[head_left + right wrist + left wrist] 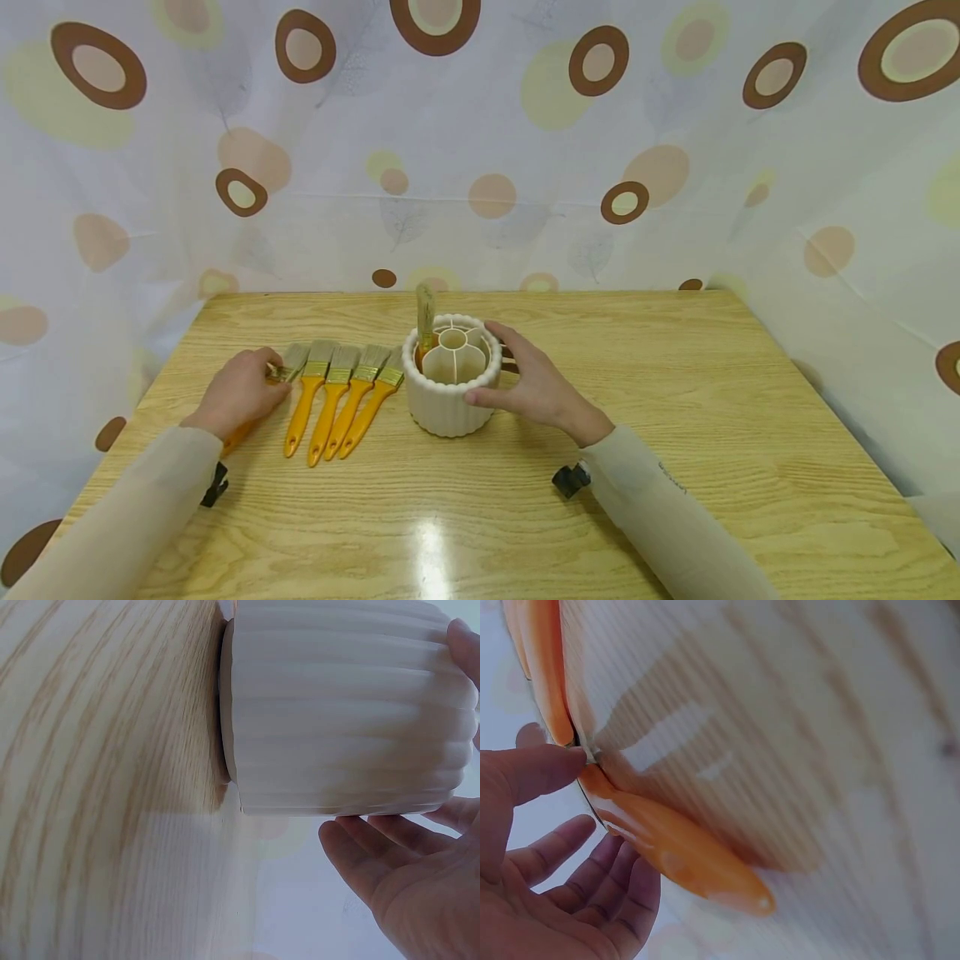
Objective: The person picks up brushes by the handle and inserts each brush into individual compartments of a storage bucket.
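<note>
My left hand (242, 390) is at the leftmost of a row of flat paintbrushes. Its thumb and fingers pinch that paintbrush (682, 840) near the metal band, and the orange handle sticks out below the palm. Four-sided no longer, a round white ribbed brush holder (450, 408) stands upright on the table. One paintbrush (426, 312) stands in its left compartment, bristles up. My right hand (538, 385) grips the holder from the right, thumb on the near side by the beaded rim, other fingers round the far side. Part of those fingers is hidden in the head view.
Several orange-handled paintbrushes (330, 417) lie fanned side by side between the left hand and the holder, bristles away from me. The wooden table (675, 417) ends at a patterned cloth (487, 150) behind. Black straps (572, 481) show at both wrists.
</note>
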`<action>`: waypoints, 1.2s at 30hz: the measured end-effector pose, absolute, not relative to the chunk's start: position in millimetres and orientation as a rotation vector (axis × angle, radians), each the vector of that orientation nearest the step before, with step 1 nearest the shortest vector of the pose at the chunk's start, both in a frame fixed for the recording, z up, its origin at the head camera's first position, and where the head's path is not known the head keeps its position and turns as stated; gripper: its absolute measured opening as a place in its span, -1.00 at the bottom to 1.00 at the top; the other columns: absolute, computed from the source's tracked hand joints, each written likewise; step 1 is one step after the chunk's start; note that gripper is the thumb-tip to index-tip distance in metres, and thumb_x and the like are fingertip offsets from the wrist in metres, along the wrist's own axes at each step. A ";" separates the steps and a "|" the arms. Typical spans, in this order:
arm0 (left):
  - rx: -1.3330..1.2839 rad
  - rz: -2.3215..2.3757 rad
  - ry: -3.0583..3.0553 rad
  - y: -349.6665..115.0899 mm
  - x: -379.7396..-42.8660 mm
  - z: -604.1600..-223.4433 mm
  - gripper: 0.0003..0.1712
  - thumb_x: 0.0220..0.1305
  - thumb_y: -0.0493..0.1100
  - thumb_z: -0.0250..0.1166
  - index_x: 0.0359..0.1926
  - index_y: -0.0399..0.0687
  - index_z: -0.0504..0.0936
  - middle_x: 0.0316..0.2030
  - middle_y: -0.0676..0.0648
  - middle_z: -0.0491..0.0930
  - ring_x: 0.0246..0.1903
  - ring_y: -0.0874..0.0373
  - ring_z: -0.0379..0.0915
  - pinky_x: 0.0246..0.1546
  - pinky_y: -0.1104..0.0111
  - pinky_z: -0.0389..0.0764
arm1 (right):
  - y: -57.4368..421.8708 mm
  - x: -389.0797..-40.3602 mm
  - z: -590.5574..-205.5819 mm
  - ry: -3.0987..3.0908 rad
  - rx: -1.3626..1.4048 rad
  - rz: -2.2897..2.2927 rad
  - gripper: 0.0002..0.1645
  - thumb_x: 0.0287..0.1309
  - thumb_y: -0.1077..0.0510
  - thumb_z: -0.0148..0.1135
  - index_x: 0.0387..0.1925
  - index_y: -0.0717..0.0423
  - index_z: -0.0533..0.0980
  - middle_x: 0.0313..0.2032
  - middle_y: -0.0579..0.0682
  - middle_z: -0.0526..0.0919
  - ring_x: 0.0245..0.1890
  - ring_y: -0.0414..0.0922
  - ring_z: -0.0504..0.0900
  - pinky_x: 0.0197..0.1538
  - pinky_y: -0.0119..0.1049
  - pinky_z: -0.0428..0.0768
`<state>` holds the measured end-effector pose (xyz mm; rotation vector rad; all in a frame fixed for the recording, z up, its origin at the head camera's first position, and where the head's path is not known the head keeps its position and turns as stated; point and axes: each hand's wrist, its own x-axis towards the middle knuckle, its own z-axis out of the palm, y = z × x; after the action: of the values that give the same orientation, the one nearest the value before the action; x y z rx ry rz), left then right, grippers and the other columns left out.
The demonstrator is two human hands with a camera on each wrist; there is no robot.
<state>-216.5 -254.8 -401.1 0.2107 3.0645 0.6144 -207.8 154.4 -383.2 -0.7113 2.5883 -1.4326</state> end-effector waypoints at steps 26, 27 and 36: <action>0.203 0.558 3.047 -257.6 -219.9 -401.9 -0.55 0.16 -0.14 0.29 -0.13 -0.53 0.55 -0.13 -0.46 0.53 -0.14 -0.32 0.45 -0.13 -0.11 0.46 | 154.1 -207.5 -384.2 2.588 -0.711 -1.439 0.22 -0.14 -0.26 0.47 0.47 -0.14 0.00 0.35 -0.16 0.20 0.23 -0.04 0.35 0.19 -0.03 0.42; 0.204 0.556 3.048 -257.6 -219.7 -401.8 -0.55 0.16 -0.14 0.29 -0.13 -0.54 0.55 -0.13 -0.47 0.53 -0.13 -0.33 0.45 -0.12 -0.11 0.46 | 154.2 -207.3 -384.3 2.586 -0.712 -1.440 0.22 -0.14 -0.26 0.47 0.47 -0.14 0.00 0.35 -0.16 0.20 0.24 -0.04 0.35 0.19 -0.03 0.42; 0.168 0.579 3.064 -259.8 -216.3 -403.4 -0.49 0.16 -0.16 0.25 -0.04 -0.58 0.50 -0.10 -0.51 0.48 -0.11 -0.36 0.40 -0.13 -0.12 0.44 | 155.8 -207.2 -382.9 2.609 -0.733 -1.428 0.22 -0.17 -0.27 0.48 0.46 -0.12 0.04 0.35 -0.16 0.21 0.25 -0.08 0.34 0.22 -0.06 0.39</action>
<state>-216.3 -259.8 -403.4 0.1676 3.0645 0.5789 -207.2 155.8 -382.9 -0.7331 2.6091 -1.4276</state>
